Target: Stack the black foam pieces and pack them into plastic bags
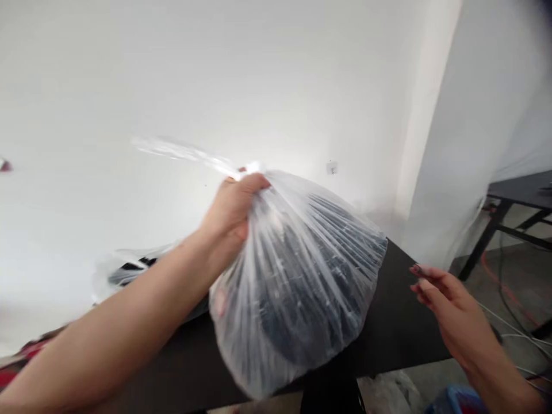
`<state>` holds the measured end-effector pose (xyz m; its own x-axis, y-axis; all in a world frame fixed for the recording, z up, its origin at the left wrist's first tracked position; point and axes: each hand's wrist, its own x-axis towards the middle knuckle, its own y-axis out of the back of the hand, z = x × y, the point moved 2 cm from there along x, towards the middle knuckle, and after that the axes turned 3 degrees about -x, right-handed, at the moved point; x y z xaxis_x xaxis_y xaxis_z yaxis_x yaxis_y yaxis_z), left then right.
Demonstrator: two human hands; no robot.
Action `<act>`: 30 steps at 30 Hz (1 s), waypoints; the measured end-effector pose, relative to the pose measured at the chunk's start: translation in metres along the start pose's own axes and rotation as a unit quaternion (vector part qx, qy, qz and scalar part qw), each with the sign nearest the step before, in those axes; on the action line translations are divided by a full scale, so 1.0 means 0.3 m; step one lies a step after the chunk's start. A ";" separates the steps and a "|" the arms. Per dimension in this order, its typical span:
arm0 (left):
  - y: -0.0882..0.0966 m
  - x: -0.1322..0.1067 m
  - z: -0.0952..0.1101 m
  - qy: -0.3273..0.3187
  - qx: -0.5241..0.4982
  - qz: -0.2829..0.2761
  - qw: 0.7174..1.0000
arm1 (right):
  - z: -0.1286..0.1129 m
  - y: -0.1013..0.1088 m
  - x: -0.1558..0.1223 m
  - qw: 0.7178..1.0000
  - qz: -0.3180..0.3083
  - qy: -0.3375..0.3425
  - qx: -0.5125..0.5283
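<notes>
A clear plastic bag (302,276), filled with something dark that looks like folded cloth, hangs in front of me. My left hand (235,201) is wrapped around its gathered neck, and the loose twisted end trails off to the left. The bag is tilted, its bulk swinging to the right over the black table (401,333). Away to the right, my right hand (452,310) is apart from the bag; its thumb and fingers are slightly parted with nothing visible between them.
Behind my left forearm lies another clear bag (116,276) with dark contents. A white wall (215,69) with a socket (331,167) stands behind the table. At right are a second dark table (521,190) and cables; a blue container (457,399) sits below.
</notes>
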<state>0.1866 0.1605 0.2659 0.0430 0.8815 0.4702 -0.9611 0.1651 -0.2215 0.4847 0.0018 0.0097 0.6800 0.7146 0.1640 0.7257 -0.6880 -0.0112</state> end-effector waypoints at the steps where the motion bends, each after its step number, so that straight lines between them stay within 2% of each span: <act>1: -0.060 0.018 -0.032 0.019 -0.018 -0.028 0.999 | -0.017 0.053 0.002 1.000 0.026 0.003 -0.010; 4: -0.227 0.056 -0.195 0.062 -0.046 -0.094 0.993 | -0.073 0.173 -0.006 0.995 0.091 0.020 -0.033; 6: -0.319 0.068 -0.329 0.067 -0.012 -0.132 0.989 | -0.105 0.219 -0.016 0.991 0.117 0.036 -0.054; 9: -0.419 0.075 -0.498 0.083 0.033 -0.212 0.973 | -0.133 0.241 -0.022 0.986 0.127 0.048 -0.101; 11: -0.452 0.083 -0.564 0.095 0.035 -0.256 0.961 | -0.141 0.232 -0.014 0.985 0.119 0.047 -0.118; 14: -0.449 0.102 -0.605 0.073 0.074 -0.322 0.941 | -0.148 0.186 0.025 0.987 0.081 0.046 -0.130; 16: -0.422 0.108 -0.616 0.000 0.146 -0.356 0.923 | -0.159 0.135 0.074 0.988 0.047 0.056 -0.139; 19: -0.373 0.093 -0.638 -0.128 0.253 -0.348 0.894 | -0.195 0.022 0.175 0.987 0.007 0.084 -0.137; 21: -0.351 0.074 -0.657 -0.167 0.277 -0.329 0.887 | -0.235 -0.073 0.251 0.983 -0.012 0.121 -0.134; 23: -0.344 0.058 -0.675 -0.176 0.273 -0.334 0.885 | -0.282 -0.172 0.324 0.971 -0.032 0.180 -0.155; 26: -0.346 0.056 -0.686 -0.173 0.250 -0.373 0.877 | -0.340 -0.301 0.413 0.934 -0.071 0.269 -0.226; 28: -0.338 0.072 -0.683 -0.179 0.234 -0.395 0.870 | -0.359 -0.360 0.454 0.911 -0.089 0.310 -0.259; 30: -0.314 0.097 -0.679 -0.182 0.212 -0.397 0.874 | -0.361 -0.400 0.475 0.906 -0.079 0.331 -0.250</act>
<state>0.3339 0.2607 0.1266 0.7269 0.3525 0.5894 -0.6859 0.4145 0.5981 0.4832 0.1723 0.1411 0.2398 0.6908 0.6821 0.5574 -0.6732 0.4859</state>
